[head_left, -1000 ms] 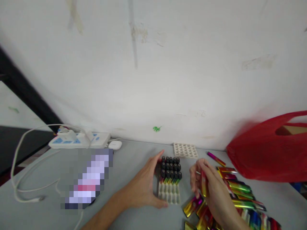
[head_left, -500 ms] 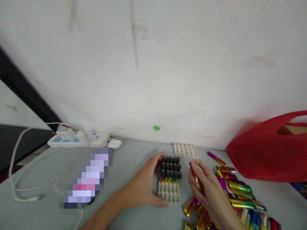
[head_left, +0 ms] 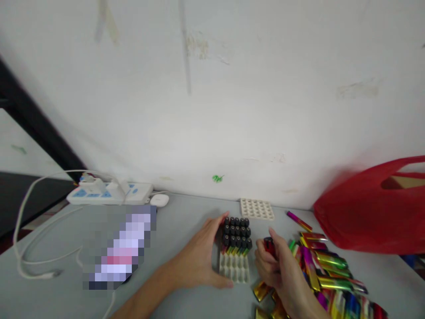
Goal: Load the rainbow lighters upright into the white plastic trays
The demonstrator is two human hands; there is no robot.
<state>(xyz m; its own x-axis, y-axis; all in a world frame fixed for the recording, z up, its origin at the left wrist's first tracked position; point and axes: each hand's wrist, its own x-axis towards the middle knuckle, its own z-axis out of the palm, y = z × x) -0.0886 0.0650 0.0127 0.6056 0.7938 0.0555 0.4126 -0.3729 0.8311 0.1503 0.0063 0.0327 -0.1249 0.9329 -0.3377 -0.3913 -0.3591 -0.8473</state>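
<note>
Thumb and fingers apart, left hand brackets the left side of a pale tray, its long axis running toward and away from the person, with black-capped pieces standing in 3 rows at its far end. Just right of the tray, 1 red piece sits clamped in the curled right hand, dark end showing above the fingers and exact tilt unclear, while shiny multicolored pieces lie heaped farther right.
</note>
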